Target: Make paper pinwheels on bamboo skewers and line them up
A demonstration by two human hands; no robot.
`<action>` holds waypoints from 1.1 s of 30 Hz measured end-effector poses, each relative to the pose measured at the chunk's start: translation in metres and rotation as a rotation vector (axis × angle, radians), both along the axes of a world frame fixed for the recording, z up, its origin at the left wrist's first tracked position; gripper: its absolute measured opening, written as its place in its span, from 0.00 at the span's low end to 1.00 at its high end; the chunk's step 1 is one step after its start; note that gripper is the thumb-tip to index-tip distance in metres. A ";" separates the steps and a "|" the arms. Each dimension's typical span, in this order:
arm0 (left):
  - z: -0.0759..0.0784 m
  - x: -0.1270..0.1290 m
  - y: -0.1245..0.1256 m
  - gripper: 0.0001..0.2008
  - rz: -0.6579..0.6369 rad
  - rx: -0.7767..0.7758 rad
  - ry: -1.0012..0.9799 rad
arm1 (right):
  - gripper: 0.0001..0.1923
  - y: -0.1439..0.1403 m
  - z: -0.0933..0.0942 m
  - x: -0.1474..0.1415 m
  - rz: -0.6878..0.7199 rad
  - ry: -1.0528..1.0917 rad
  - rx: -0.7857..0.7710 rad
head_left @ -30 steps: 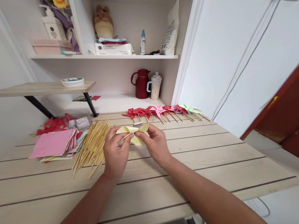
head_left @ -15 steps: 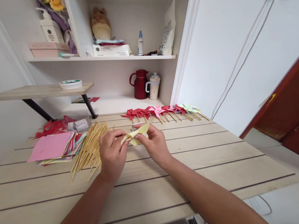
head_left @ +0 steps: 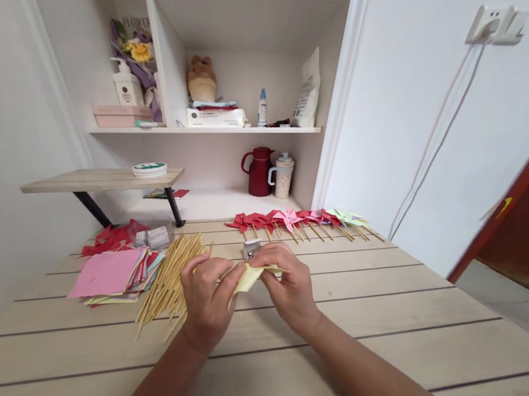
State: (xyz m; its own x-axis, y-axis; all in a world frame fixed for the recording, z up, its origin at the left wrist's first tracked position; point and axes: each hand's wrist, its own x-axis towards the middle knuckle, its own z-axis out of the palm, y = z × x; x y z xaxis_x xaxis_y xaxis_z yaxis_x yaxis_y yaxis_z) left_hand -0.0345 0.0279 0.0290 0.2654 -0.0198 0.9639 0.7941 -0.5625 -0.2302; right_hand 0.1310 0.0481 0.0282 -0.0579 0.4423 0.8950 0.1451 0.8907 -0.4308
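Note:
A pale yellow piece of paper [head_left: 247,279], folded or curled, is held between both hands over the table. My left hand [head_left: 211,294] pinches its left side, and my right hand [head_left: 289,284] grips the right side with thumb and fingers. Parts of the paper are hidden behind the fingers. Just beyond the hands stands a small greyish box [head_left: 251,248] with something shiny in it, too small to name. Close to my left hand lies a loose heap of thin wooden sticks [head_left: 171,277].
Left of the sticks lies a stack of coloured paper squares [head_left: 107,272], pink on top. Several paper pinwheels [head_left: 286,218] on sticks lie along the table's back. A small raised shelf [head_left: 100,178] stands at left. A red jug [head_left: 261,172] and a cup [head_left: 283,177] stand behind.
The view has tilted up and shifted left. The yellow paper has been turned in the hands, and less of it shows as the fingers close over it. Both hands still hold it.

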 end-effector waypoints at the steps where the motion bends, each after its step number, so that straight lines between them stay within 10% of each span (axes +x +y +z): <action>1: 0.000 0.000 0.000 0.13 -0.005 -0.002 -0.007 | 0.10 0.000 0.000 0.000 0.004 0.000 0.011; 33: 0.009 0.004 -0.011 0.11 0.004 0.063 0.048 | 0.12 -0.002 0.004 0.003 0.040 -0.051 0.101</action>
State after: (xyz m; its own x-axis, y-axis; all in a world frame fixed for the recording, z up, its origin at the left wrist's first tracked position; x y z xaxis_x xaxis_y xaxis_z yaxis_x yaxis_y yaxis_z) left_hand -0.0303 0.0171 0.0382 0.3112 -0.0790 0.9471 0.7834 -0.5428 -0.3027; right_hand 0.1338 0.0463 0.0324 -0.1208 0.3460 0.9304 0.1279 0.9349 -0.3311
